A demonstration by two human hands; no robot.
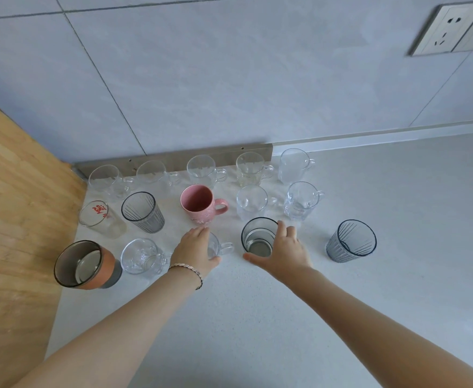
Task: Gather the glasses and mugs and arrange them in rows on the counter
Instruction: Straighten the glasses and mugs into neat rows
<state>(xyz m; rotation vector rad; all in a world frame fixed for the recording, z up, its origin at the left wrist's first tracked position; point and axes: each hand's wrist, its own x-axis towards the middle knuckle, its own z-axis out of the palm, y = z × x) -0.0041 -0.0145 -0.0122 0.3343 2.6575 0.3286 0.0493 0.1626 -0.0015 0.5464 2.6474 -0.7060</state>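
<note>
Glasses and mugs stand in three rows on the white counter (257, 317). My left hand (194, 252) wraps a small clear handled mug (224, 246) in the front row. My right hand (284, 249) grips a dark-rimmed clear tumbler (257, 236) beside it. A pink ceramic mug (200, 204) stands just behind my left hand. The front row also holds a smoky glass with an orange sleeve (85, 264), a clear mug (142, 256) and a grey ribbed tumbler (351, 240). Several clear mugs line the back along the wall.
A wooden panel (14, 205) borders the counter on the left. A metal strip (173, 159) runs along the tiled wall behind the back row. A wall socket (448, 30) sits at the upper right. A red-printed glass (98, 218) and another ribbed tumbler (142, 215) stand mid-left.
</note>
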